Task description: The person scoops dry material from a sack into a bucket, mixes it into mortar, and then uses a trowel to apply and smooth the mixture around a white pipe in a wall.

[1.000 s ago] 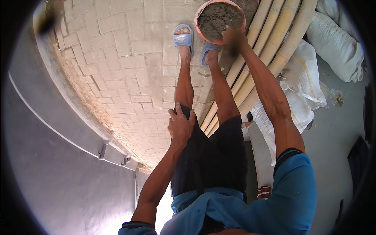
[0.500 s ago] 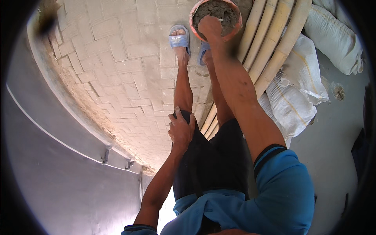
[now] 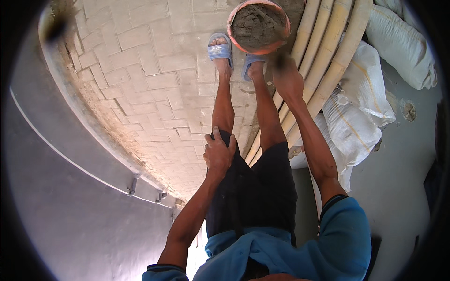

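Observation:
My left hand rests on my left knee, on the hem of the black shorts, with its fingers spread. My right hand hangs to the right of my shin, just below an orange-red bucket and apart from it. A dark smudge on the picture covers its fingers, so whether it holds anything is hidden. Wet grey mortar fills the bucket, which stands on the ground just beyond my feet in blue slide sandals.
Several bamboo poles lie to the right of the bucket and my legs. White woven sacks are piled beyond them on a grey floor. Paving blocks cover the ground to the left, up to a grey wall.
My right hand has drawn back from the mortar in the bucket, toward me and to the right. My left hand has stayed on the knee.

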`<action>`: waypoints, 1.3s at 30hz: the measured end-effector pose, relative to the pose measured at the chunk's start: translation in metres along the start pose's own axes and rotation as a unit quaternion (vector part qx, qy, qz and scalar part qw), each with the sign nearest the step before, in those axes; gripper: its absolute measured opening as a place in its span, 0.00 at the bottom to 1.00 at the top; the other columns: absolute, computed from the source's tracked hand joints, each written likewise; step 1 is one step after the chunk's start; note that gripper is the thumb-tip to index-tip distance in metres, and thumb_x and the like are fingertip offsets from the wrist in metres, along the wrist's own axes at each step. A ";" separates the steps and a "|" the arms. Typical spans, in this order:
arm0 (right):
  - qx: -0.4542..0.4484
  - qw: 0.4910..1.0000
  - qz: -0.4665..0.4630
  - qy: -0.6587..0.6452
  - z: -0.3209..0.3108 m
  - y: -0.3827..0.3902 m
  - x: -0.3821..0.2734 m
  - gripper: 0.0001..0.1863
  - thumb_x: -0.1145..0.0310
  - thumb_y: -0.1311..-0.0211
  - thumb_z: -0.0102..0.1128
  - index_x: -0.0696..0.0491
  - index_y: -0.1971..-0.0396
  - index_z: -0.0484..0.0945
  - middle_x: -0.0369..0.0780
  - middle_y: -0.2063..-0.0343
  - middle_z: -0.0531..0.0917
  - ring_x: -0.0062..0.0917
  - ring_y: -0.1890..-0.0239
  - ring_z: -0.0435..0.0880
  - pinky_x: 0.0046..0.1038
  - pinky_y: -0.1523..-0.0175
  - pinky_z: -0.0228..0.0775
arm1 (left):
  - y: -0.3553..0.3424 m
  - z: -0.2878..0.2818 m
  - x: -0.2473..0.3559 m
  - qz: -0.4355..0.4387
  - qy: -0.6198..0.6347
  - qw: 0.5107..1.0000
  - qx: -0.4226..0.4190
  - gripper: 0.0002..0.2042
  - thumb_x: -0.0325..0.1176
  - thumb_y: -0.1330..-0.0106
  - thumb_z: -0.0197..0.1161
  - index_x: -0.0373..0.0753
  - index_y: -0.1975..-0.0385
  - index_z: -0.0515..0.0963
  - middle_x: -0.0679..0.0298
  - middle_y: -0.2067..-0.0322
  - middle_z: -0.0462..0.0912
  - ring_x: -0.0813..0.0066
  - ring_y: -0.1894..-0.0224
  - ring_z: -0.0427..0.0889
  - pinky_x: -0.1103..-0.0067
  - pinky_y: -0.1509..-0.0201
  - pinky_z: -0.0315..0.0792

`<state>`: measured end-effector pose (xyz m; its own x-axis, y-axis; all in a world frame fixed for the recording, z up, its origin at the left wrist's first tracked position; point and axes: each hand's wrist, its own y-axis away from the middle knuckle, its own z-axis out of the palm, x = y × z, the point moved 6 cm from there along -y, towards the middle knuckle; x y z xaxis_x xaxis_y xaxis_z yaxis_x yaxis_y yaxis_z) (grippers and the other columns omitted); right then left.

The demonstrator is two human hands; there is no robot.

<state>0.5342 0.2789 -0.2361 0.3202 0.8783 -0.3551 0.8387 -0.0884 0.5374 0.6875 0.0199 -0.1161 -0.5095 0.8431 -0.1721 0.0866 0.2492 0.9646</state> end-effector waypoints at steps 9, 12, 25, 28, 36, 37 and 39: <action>-0.022 0.989 0.112 -0.091 0.136 -0.019 0.101 0.20 0.59 0.32 0.58 0.59 0.53 0.65 0.60 0.66 0.84 0.58 0.61 0.85 0.56 0.57 0.77 | -0.012 0.000 -0.007 0.039 -0.083 0.995 0.026 0.37 0.58 0.30 0.58 0.40 0.28 0.62 0.42 0.42 0.69 0.38 0.47 0.80 0.52 0.43 0.75; 0.000 0.991 0.096 -0.094 0.155 -0.004 0.113 0.20 0.58 0.32 0.58 0.59 0.53 0.65 0.60 0.66 0.84 0.58 0.60 0.85 0.55 0.57 0.77 | -0.008 -0.001 -0.005 0.038 -0.093 0.995 0.004 0.37 0.58 0.30 0.57 0.40 0.28 0.62 0.42 0.41 0.68 0.38 0.46 0.80 0.52 0.42 0.74; -0.033 0.985 0.138 -0.103 0.141 0.006 0.121 0.21 0.61 0.34 0.62 0.58 0.52 0.65 0.60 0.64 0.84 0.58 0.60 0.85 0.54 0.59 0.77 | -0.097 -0.019 0.060 0.205 0.101 0.959 0.168 0.34 0.55 0.21 0.46 0.34 0.27 0.58 0.37 0.34 0.63 0.37 0.32 0.65 0.57 0.31 0.65; -0.015 0.984 0.150 -0.092 0.123 0.007 0.112 0.22 0.61 0.33 0.62 0.58 0.52 0.65 0.60 0.64 0.84 0.58 0.59 0.85 0.54 0.57 0.77 | -0.149 -0.091 0.173 0.328 0.163 0.894 0.257 0.36 0.57 0.20 0.40 0.28 0.30 0.60 0.36 0.33 0.63 0.35 0.35 0.70 0.57 0.32 0.66; -0.017 0.985 0.107 -0.137 0.112 0.000 0.112 0.22 0.60 0.35 0.62 0.58 0.52 0.65 0.58 0.63 0.85 0.57 0.60 0.85 0.55 0.55 0.77 | -0.320 -0.179 0.404 0.427 -0.192 0.860 0.203 0.34 0.61 0.24 0.45 0.41 0.31 0.68 0.37 0.58 0.84 0.38 0.51 0.84 0.57 0.44 0.76; -0.018 0.986 0.107 -0.124 0.110 -0.003 0.115 0.21 0.60 0.35 0.62 0.58 0.52 0.65 0.58 0.63 0.85 0.57 0.60 0.85 0.55 0.56 0.77 | -0.320 -0.172 0.418 0.464 -0.206 0.839 0.195 0.36 0.62 0.23 0.42 0.35 0.31 0.66 0.36 0.49 0.78 0.38 0.43 0.76 0.58 0.38 0.70; -0.029 0.979 0.141 -0.145 0.108 -0.010 0.119 0.22 0.60 0.35 0.63 0.59 0.51 0.67 0.58 0.61 0.84 0.57 0.58 0.84 0.54 0.54 0.76 | -0.324 -0.161 0.431 0.532 -0.233 0.793 0.186 0.41 0.62 0.22 0.37 0.24 0.32 0.63 0.35 0.32 0.65 0.37 0.27 0.60 0.60 0.25 0.59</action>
<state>0.6113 0.3332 -0.3668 0.6539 0.6521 -0.3837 0.6750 -0.2736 0.6852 0.3019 0.2261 -0.4702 0.3847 0.7336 0.5602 0.5449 -0.6704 0.5037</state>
